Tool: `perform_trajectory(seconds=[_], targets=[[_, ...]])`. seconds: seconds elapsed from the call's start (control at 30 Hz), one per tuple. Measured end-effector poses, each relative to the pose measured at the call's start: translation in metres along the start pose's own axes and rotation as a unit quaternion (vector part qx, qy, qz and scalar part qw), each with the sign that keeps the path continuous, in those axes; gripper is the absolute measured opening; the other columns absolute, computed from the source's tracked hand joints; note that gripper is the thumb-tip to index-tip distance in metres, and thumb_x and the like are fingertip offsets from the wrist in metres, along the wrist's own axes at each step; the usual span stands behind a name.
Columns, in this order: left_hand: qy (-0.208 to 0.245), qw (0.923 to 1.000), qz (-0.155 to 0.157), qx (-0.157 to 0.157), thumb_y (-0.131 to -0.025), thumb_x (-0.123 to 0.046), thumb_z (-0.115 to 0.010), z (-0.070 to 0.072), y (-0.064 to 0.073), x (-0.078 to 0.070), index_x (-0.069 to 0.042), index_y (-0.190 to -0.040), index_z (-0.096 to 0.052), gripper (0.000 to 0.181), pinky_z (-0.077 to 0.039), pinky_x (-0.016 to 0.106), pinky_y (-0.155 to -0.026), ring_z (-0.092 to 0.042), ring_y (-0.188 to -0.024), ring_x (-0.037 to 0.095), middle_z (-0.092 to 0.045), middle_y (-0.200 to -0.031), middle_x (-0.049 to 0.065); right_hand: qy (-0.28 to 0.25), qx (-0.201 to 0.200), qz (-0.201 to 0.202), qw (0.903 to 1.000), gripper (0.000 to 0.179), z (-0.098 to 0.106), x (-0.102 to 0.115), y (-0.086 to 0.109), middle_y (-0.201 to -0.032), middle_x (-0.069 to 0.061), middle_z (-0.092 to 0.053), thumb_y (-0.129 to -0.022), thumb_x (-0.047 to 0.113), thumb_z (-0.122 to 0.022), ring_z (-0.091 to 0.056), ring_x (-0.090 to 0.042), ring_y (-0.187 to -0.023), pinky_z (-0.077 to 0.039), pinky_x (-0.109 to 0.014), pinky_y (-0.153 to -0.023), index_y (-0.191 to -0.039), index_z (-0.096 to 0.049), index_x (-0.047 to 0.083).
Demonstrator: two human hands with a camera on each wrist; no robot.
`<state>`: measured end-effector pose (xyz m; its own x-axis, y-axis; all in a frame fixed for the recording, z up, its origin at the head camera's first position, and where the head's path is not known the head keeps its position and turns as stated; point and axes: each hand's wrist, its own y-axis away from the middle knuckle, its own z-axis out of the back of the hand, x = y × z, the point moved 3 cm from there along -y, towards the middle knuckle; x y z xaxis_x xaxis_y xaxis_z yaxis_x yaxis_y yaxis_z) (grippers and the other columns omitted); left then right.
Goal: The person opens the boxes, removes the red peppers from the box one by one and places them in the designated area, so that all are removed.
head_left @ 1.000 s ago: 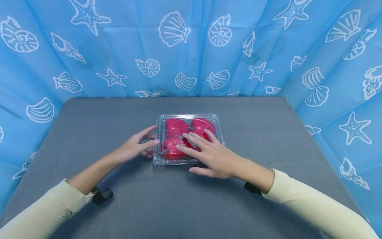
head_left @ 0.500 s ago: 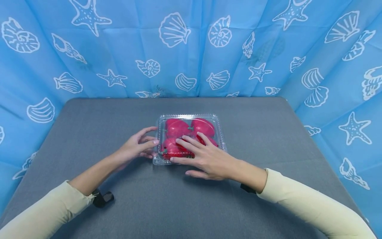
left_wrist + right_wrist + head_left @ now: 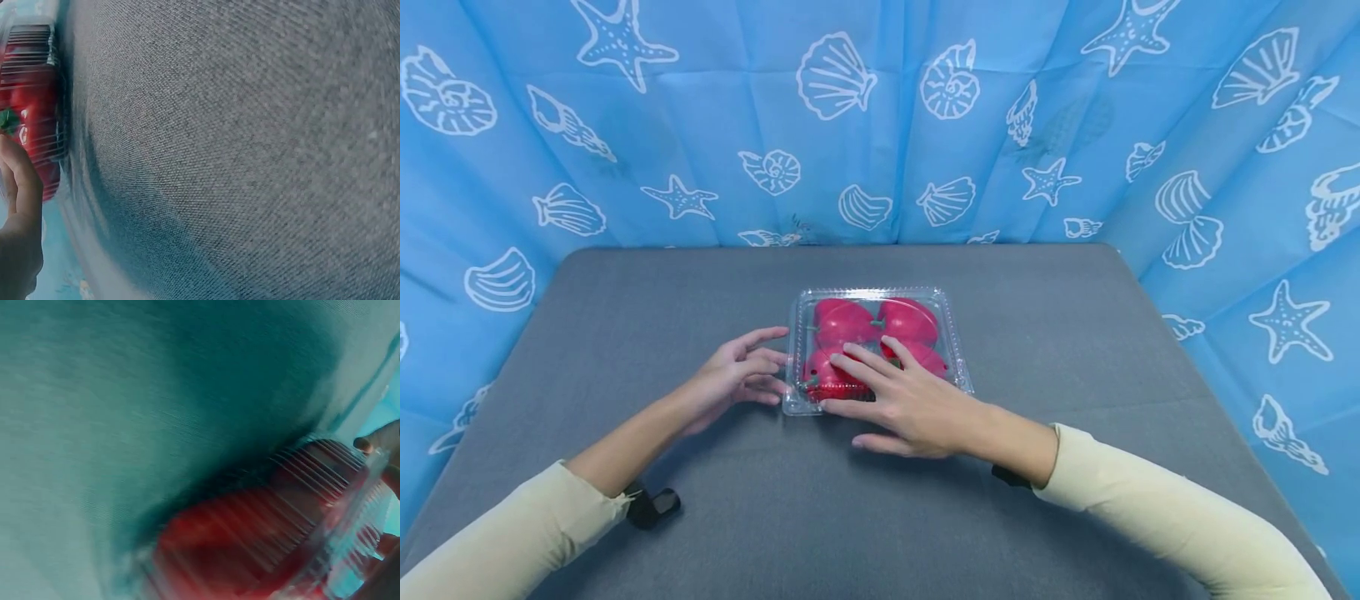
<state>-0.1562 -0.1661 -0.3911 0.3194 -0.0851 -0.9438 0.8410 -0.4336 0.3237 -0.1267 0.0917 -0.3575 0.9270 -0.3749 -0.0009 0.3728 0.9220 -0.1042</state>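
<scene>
A clear plastic clamshell box [image 3: 957,342] with a ridged rim lies near the middle of the table. Inside it sit several red, rounded pieces [image 3: 844,321] with green stems; their exact kind is hard to tell. My left hand [image 3: 730,379] is at the box's left edge, fingers loosely bent and holding nothing; whether its fingertips touch the rim is unclear. My right hand [image 3: 910,408] lies over the front part of the lid, its fingers spread, hiding some of the contents. The right wrist view shows the box's ribbed side [image 3: 294,506], blurred.
A grey cloth covers the table [image 3: 1045,317]. Behind and on both sides hangs a blue curtain [image 3: 880,108] with white shells and starfish. Black straps [image 3: 651,507] are on the wrists.
My right hand has slid left and slightly nearer across the lid. The left hand has drawn back a little to the left, its thumb now off the rim. The box stays about where it was.
</scene>
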Motion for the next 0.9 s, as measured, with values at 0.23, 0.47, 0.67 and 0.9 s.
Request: perform_trajectory(seconds=[0.23,0.47,0.67,0.9], targets=[[-0.001,0.9995,0.002,0.033,-0.093,-0.002,-0.060,0.002,0.000,0.007,-0.015,-0.158,-0.016,0.080,-0.057,0.041,-0.085,-0.067,-0.098,0.025,-0.054,-0.127,0.017,0.008,0.008,0.009,0.9999,0.061,0.006,0.005,-0.015,-0.157,-0.012,-0.034,-0.089,0.053,-0.066,-0.020,-0.033,-0.148,-0.022,-0.061,-0.115,-0.143,-0.056,0.026],[0.015,0.9966,-0.005,0.081,-0.090,-0.003,-0.066,0.004,0.003,0.010,-0.018,-0.160,-0.009,0.091,-0.057,0.042,-0.086,-0.068,-0.097,0.025,-0.056,-0.123,0.016,-0.015,0.007,0.001,0.9999,0.059,0.007,0.005,-0.021,-0.155,-0.012,-0.038,-0.086,0.048,-0.072,-0.021,-0.031,-0.148,-0.027,-0.060,-0.114,-0.139,-0.060,0.024],[0.028,0.9950,0.012,0.095,-0.090,-0.001,-0.067,0.005,0.004,0.012,-0.024,-0.159,-0.007,0.095,-0.056,0.043,-0.088,-0.068,-0.097,0.026,-0.056,-0.123,0.013,-0.059,-0.020,-0.010,0.9980,0.055,0.006,0.006,-0.023,-0.152,-0.012,-0.042,-0.083,0.039,-0.079,-0.024,-0.031,-0.147,-0.028,-0.061,-0.112,-0.133,-0.065,0.022],[0.037,0.9934,0.020,0.107,-0.088,0.001,-0.069,0.004,0.006,0.013,-0.028,-0.159,-0.004,0.100,-0.053,0.041,-0.095,-0.068,-0.101,0.024,-0.059,-0.119,0.012,-0.089,-0.043,-0.021,0.9949,0.050,0.006,0.007,-0.025,-0.149,-0.013,-0.045,-0.080,0.030,-0.082,-0.026,-0.032,-0.146,-0.030,-0.062,-0.111,-0.127,-0.069,0.020]])
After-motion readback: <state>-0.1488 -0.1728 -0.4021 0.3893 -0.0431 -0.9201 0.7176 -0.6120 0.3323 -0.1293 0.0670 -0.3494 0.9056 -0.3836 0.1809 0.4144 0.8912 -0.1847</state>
